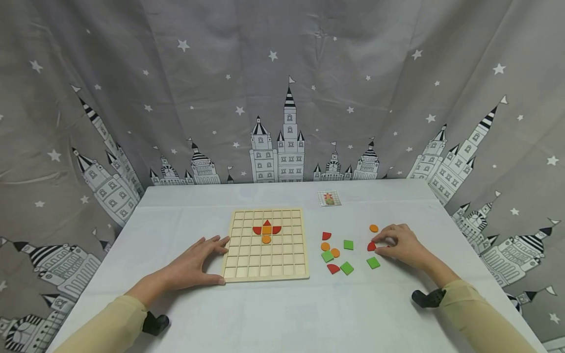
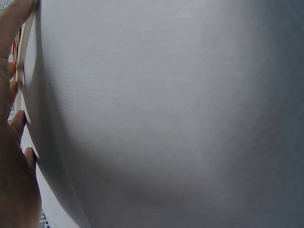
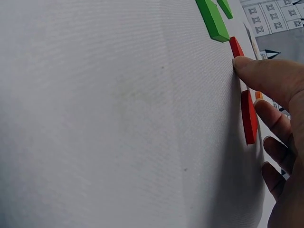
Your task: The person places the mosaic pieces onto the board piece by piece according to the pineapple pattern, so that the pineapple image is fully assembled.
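Note:
A wooden grid board (image 1: 269,260) lies on the table. On it, a red triangle (image 1: 267,223), an orange square (image 1: 267,230), two red quarter-circles (image 1: 276,229) and an orange disc (image 1: 266,239) form a figure. My left hand (image 1: 194,264) rests at the board's left edge, fingers extended along the side, thumb by the near corner. To the right, my right hand (image 1: 401,245) pinches a loose red quarter-circle piece (image 1: 371,247) at the table surface between thumb and index finger. Another red piece (image 3: 248,118) lies under that hand. A green square (image 1: 373,263) sits just nearer.
Between board and right hand lie several green squares (image 1: 348,244), orange discs (image 1: 325,246) and red quarter-circles (image 1: 333,268). One orange disc (image 1: 373,228) is beyond the right hand. A small picture card (image 1: 329,198) lies near the far edge, before a castle-print curtain (image 1: 212,73).

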The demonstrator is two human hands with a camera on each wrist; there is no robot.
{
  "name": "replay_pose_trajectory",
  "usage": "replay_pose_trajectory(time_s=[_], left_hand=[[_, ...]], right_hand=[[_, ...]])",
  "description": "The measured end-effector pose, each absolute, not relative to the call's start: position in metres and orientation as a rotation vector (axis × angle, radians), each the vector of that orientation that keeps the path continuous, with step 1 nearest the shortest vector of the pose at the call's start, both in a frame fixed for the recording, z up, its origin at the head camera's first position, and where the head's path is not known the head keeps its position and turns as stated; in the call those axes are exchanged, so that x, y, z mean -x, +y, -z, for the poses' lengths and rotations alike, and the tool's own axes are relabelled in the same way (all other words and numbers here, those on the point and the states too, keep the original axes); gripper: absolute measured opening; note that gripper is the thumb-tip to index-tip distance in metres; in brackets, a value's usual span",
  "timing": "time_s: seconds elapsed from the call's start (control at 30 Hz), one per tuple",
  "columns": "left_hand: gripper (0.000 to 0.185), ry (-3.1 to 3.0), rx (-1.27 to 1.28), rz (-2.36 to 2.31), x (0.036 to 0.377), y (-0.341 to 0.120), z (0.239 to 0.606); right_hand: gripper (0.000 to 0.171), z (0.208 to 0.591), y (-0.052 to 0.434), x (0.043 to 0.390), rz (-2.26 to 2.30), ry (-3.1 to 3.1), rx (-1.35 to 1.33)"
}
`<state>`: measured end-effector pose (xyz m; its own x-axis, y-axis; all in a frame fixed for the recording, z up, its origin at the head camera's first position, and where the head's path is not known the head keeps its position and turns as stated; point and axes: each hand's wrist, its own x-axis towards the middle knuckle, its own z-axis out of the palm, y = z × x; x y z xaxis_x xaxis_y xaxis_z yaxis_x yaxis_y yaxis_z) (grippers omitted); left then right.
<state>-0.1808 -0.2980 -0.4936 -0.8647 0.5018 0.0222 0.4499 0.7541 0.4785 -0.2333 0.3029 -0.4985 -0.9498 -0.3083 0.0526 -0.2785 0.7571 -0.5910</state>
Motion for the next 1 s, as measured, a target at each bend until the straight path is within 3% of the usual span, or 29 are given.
replay_pose_trajectory(time_s=[1.0], left_hand=[[0.080,2.843,-0.793,-0.745,0.181,-0.297,0.494]], right_hand=[[0.027,0.493,0.330,0.218,0.998,2.848,0.456]])
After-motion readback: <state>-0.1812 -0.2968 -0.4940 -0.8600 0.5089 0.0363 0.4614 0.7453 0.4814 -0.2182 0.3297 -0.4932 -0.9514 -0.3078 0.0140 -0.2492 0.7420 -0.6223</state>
